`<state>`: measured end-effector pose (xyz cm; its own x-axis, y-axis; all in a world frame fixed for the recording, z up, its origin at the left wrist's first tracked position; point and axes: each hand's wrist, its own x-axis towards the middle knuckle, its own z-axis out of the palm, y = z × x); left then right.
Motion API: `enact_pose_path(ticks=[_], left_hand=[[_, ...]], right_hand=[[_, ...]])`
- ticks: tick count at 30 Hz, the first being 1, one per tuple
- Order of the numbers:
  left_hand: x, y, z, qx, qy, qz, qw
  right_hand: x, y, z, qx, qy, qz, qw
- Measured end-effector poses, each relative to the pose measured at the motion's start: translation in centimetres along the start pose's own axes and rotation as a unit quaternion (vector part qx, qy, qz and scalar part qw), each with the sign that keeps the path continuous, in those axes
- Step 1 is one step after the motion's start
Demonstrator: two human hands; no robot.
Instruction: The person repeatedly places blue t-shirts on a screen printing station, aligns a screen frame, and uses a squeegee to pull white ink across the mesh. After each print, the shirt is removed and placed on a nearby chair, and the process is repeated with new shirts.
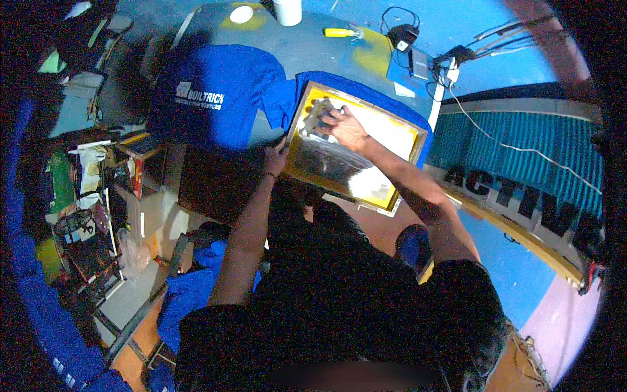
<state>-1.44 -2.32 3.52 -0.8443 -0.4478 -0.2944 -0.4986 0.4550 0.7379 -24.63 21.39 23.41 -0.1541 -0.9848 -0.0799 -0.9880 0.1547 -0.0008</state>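
A screen printing frame [403, 206] with a wooden rim and yellow border lies tilted over a blue garment [418, 111] on the grey table. My left hand [275, 159] grips the frame's left edge near its lower corner. Over the upper left of the mesh, my right hand [346, 129] presses down with its fingers bent. Something greyish shows under those fingers, too unclear to name. Bright light glares off the mesh at the right and bottom. To the left lies a blue shirt [209, 88] with a white print.
A white cup [287, 12], a white round lid [241, 14] and a yellow-handled tool [338, 32] sit along the table's far side. Black adapters and cables [403, 36] lie at the far right. Cluttered shelving [85, 215] stands at left, beside blue clothes [196, 287] on a chair.
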Motion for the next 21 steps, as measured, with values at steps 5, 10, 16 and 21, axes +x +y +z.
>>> enact_pose_path(ticks=[5, 10, 16, 21], left_hand=[[-0.5, 0.6, -0.9, -0.004, -0.018, 0.044, 0.999], [-0.5, 1.5, -1.0, -0.05, -0.013, 0.071, 0.996], [-0.1, 0.4, 0.3, -0.014, -0.009, 0.02, 1.0], [-0.4, 1.4, 0.7, -0.039, 0.024, -0.016, 0.999]], right_hand=[[-1.9, 0.5, 1.8, 0.0, -0.024, 0.035, 0.999], [-14.0, 3.2, 1.7, 0.038, -0.102, 0.064, 0.992], [-26.6, 4.4, 2.2, 0.032, -0.101, 0.111, 0.988], [-28.1, 3.3, 0.0, 0.075, -0.167, 0.177, 0.967]])
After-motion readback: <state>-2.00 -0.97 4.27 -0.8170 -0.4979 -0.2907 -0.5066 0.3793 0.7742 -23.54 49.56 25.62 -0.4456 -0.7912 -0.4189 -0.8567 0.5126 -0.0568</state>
